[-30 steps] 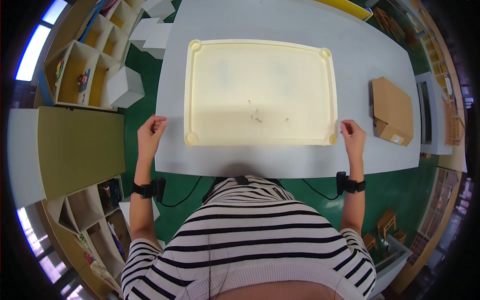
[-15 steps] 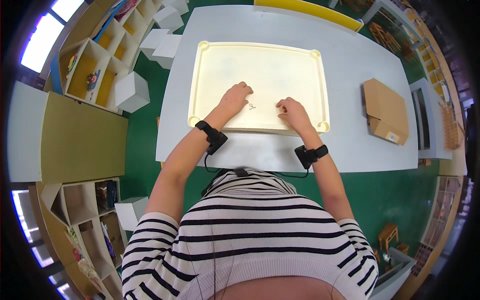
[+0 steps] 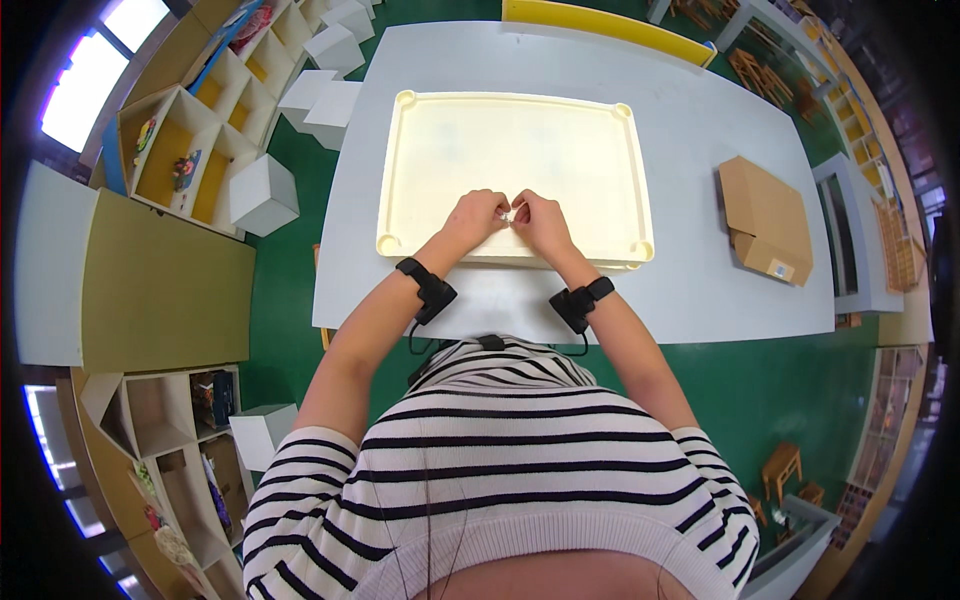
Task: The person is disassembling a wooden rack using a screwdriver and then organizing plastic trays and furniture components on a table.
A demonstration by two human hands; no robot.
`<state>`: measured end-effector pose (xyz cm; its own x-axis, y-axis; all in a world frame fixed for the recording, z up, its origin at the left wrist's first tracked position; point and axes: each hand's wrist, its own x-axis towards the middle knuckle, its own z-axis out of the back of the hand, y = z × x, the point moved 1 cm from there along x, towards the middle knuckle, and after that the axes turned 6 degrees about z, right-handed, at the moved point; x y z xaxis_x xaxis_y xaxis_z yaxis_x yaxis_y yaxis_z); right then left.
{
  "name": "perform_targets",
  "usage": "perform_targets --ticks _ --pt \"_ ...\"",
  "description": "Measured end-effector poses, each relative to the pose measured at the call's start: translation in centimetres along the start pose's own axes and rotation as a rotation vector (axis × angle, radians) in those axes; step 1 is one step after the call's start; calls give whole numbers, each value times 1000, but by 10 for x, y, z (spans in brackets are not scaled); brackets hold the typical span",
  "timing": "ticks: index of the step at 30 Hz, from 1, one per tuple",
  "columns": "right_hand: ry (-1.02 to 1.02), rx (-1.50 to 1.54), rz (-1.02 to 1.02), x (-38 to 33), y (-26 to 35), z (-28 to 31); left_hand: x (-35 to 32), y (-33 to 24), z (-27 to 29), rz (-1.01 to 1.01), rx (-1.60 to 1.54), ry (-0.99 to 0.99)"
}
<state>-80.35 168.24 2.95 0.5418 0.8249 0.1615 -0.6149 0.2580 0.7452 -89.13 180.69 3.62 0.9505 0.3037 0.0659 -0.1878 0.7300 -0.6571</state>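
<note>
A small silvery-grey piece point(image 3: 508, 217), too small to name, is between my fingertips, low over the near part of a cream plastic tray point(image 3: 515, 150). My left hand point(image 3: 474, 219) has its fingers curled in and pinched at the left side of the piece. From the other side my right hand point(image 3: 543, 225) pinches the same piece, its thumb and fingers bent together. The fingertips of both hands nearly meet and partly hide it. Each wrist wears a black strap with a small box on it.
The tray lies on a pale grey table point(image 3: 690, 250). To its right is a brown cardboard box point(image 3: 768, 222), and a yellow panel point(image 3: 610, 30) lines the far edge. White cubes point(image 3: 264, 195) and open shelves point(image 3: 165, 150) stand on the left, wooden stools point(image 3: 782, 470) at lower right.
My right hand has moved left to meet my left hand. The small piece, lying on the tray between the hands before, is now between my fingertips. The left hand shifted slightly nearer to me.
</note>
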Motion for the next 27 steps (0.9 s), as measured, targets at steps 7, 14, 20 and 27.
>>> perform_targets --ticks 7,14,20,27 --pt "23 6 -13 -1 3 14 -2 3 0 35 -52 9" --pt "37 -272 98 2 -7 2 2 -5 -4 -36 128 36" --pt "65 -336 132 7 -11 -1 6 4 -20 -128 323 -2" --pt "57 -209 53 -8 -1 23 12 1 -13 -101 279 53"
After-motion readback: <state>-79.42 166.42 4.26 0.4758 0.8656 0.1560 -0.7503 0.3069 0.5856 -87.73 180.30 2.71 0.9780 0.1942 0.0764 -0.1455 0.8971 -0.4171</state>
